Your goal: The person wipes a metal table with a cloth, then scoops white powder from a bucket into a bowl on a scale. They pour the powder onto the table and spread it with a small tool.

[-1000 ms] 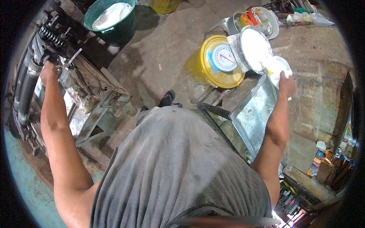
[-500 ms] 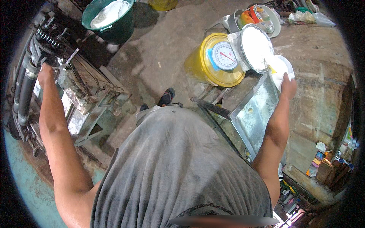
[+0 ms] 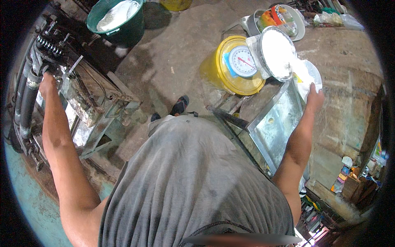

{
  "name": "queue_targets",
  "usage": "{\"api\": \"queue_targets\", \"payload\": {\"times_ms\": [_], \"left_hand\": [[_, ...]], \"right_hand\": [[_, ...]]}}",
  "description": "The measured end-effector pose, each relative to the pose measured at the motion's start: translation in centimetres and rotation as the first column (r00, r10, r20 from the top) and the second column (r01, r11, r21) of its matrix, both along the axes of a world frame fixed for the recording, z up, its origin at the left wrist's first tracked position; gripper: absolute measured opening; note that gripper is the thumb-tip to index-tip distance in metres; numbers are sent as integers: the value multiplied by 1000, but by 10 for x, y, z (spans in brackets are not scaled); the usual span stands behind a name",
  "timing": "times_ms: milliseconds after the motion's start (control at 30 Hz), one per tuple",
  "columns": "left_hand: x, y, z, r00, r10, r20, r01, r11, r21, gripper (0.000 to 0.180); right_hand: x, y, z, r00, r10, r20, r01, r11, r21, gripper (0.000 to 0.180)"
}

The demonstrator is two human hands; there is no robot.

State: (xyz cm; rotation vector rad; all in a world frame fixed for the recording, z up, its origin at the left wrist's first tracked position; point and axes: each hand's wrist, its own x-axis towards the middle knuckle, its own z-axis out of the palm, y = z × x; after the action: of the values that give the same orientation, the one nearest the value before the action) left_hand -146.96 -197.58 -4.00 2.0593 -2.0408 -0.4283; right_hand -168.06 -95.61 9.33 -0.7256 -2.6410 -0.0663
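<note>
My right hand [image 3: 315, 98] is closed on a white plastic scoop [image 3: 314, 71] loaded with white powder. The scoop's mouth touches or overlaps the rim of a round metal pan [image 3: 268, 66], and its powder meets the powder heaped in the pan. That pan rests on a dial scale [image 3: 243, 61] with a red needle, which stands on the lid of a yellow bucket [image 3: 252, 89]. At the far left, my left hand [image 3: 48, 85] is closed around a dark handle [image 3: 45, 68] on a metal machine [image 3: 29, 96] with rollers and a coil spring. Its fingers are partly hidden.
A green tub [image 3: 131, 29] of white powder stands at the back left. Right of my body lies a shiny metal tray [image 3: 273, 123], beside a worn wooden table [image 3: 343, 99]. Behind the scale, a round container [image 3: 300, 29] holds colourful packages. A second yellow container [image 3: 176, 4] stands farther back.
My right hand and the scoop have shifted slightly right and nearer to me. More of the scoop's inner wall shows. My left hand stays at the machine with barely any movement.
</note>
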Motion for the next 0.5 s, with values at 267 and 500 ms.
{"api": "queue_targets", "payload": {"times_ms": [267,500], "left_hand": [[7,-23,-13,996,-76,54,77,997,-16,80],[12,-23,-18,997,-55,53,59,997,-59,80]], "right_hand": [[-3,13,-11,993,40,-108,-46,997,-54,73],[5,-9,3,990,2,-142,-14,996,-84,77]]}}
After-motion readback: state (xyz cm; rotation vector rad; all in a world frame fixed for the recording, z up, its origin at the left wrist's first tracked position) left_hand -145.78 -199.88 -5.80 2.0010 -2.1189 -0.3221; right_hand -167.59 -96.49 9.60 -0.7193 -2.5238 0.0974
